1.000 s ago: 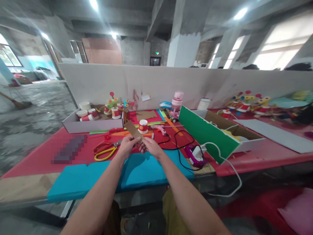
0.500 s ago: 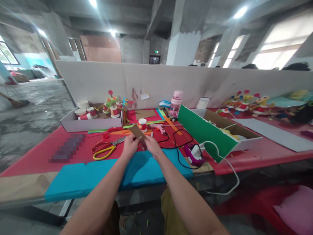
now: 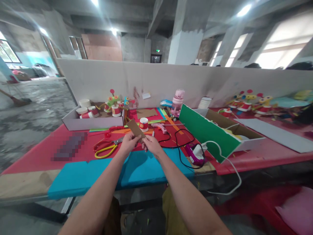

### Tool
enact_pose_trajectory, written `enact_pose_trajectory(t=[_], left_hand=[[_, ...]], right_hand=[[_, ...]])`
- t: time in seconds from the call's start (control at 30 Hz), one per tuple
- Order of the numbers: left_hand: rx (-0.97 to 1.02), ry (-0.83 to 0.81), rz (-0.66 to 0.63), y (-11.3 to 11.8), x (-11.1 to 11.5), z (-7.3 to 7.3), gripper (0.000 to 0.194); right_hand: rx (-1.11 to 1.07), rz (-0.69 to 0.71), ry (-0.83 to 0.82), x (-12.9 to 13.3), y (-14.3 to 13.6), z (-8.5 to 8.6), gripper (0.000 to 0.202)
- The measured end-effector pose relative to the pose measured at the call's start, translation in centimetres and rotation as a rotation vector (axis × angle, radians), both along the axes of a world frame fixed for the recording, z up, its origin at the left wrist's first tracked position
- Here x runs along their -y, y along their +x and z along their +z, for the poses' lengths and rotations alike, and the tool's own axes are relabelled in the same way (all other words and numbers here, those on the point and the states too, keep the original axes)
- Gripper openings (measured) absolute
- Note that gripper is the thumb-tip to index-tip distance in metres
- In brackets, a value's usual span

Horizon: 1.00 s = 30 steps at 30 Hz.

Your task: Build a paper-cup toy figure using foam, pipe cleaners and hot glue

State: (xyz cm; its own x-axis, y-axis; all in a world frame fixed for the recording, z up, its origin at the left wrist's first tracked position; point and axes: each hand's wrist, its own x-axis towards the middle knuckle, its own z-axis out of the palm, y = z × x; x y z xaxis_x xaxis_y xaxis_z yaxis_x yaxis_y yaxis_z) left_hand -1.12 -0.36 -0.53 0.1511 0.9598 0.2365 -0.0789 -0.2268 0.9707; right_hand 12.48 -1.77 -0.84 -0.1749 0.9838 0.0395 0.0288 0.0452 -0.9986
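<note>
Cardboard strip (image 3: 134,127) was held near the paper cup (image 3: 143,125); left hand (image 3: 130,142) and right hand (image 3: 152,145) both had fingers clamped on its near end, likely for steady control. Scissors (image 3: 114,142) lay just left, presumably for easy reach.

I'm seeing a red-and-white paper cup (image 3: 143,125).
Left of it, a cardboard strip (image 3: 134,128) is showing brown; right, a glue gun (image 3: 160,127) is looking pink.
</note>
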Motion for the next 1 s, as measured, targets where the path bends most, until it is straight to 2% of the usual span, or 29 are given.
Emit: enact_pose_trajectory(t=[0.17, 0.3, 0.37, 0.47, 0.57, 0.67, 0.8, 1.0], left_hand=[[-0.050, 0.079, 0.033, 0.3, 0.1, -0.3, 0.028], [-0.217, 0.308, 0.103, 0.5, 0.9, -0.1, 0.006], [-0.246, 0.345, 0.117, 0.6, 0.9, -0.1, 0.005], [-0.141, 0.193, 0.113, 0.6, 0.6, -0.2, 0.024], [0.006, 0.048, 0.005, 0.6, 0.3, -0.1, 0.038], [0.067, 0.018, -0.081, 0.6, 0.6, 0.3, 0.039], [0.050, -0.010, -0.130, 0.5, 1.0, 0.6, 0.039], [0.055, -0.042, -0.101, -0.3, 0.8, 0.7, 0.041]], right_hand=[[-0.043, -0.082, -0.003, 0.2, -0.5, -0.1, 0.017], [-0.107, -0.087, -0.050, 0.3, -0.1, -0.2, 0.024], [-0.090, -0.063, -0.014, 0.2, 0.3, -0.3, 0.025], [-0.042, 0.039, 0.077, -0.2, 0.9, -0.3, 0.019], [-0.029, 0.101, 0.089, -0.6, 1.1, -0.1, 0.015], [-0.046, 0.094, 0.084, -0.7, 1.1, 0.0, 0.015], [-0.061, 0.112, 0.063, -0.6, 1.1, -0.1, 0.020], [-0.034, 0.186, 0.070, -0.2, 1.2, 0.0, 0.021]])
